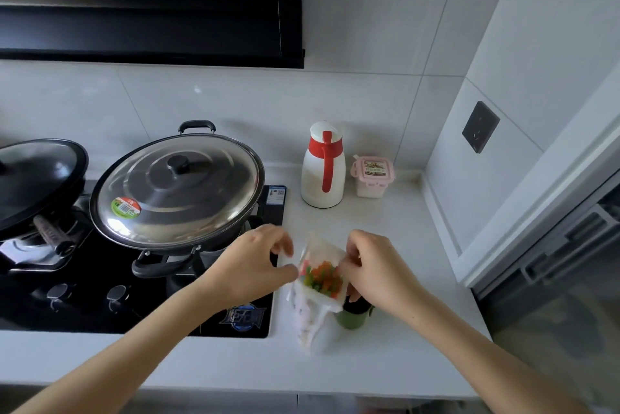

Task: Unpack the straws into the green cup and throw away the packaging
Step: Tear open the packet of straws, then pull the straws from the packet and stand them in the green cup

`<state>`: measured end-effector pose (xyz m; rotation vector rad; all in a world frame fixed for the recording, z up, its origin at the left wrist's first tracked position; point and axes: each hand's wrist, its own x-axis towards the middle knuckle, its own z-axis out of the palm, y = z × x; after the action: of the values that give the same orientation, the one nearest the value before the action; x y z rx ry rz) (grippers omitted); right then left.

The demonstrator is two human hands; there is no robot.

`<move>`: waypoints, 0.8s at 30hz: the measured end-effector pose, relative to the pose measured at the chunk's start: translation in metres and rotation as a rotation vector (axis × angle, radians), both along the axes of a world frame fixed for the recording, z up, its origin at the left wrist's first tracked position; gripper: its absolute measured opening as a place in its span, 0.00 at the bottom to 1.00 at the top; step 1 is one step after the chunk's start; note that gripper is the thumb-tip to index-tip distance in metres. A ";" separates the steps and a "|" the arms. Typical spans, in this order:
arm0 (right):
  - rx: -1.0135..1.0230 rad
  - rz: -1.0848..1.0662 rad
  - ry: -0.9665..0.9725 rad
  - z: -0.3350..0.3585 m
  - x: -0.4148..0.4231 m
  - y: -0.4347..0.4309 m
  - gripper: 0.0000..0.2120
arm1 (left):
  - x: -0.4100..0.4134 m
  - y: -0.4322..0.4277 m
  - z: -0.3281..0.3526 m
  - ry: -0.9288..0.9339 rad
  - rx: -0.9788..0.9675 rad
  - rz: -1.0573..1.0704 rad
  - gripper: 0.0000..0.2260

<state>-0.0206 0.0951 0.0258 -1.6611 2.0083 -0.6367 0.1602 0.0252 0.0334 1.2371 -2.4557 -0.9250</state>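
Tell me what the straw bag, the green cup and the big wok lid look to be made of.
Straw bag: thin clear plastic film, glossy and crumpled; the coloured straws show at its open mouth.
Green cup: smooth matt green, plastic or glazed ceramic; mostly hidden, so I cannot tell which.
Wok lid: polished metal, probably stainless steel, mirror-like with pressed rings, and a black knob that looks plastic.

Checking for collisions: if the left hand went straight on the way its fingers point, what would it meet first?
Probably the straw package: the left hand points rightward at its open top, fingers already at its edge. Depth is unclear.
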 end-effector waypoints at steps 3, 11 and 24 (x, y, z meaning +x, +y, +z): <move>0.003 -0.017 -0.046 0.015 -0.008 -0.008 0.09 | 0.011 -0.003 -0.009 0.243 0.342 -0.116 0.38; 0.010 0.067 -0.311 0.067 -0.013 -0.016 0.05 | -0.030 0.023 -0.015 0.651 0.325 -0.146 0.52; -0.279 -0.174 -0.762 0.088 -0.065 0.013 0.10 | -0.063 0.014 0.025 0.420 -0.560 -0.042 0.38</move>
<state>-0.0851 0.1077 0.1135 -1.1141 1.5409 -1.4136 0.0971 0.0396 0.0584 0.7158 -2.1806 -0.3958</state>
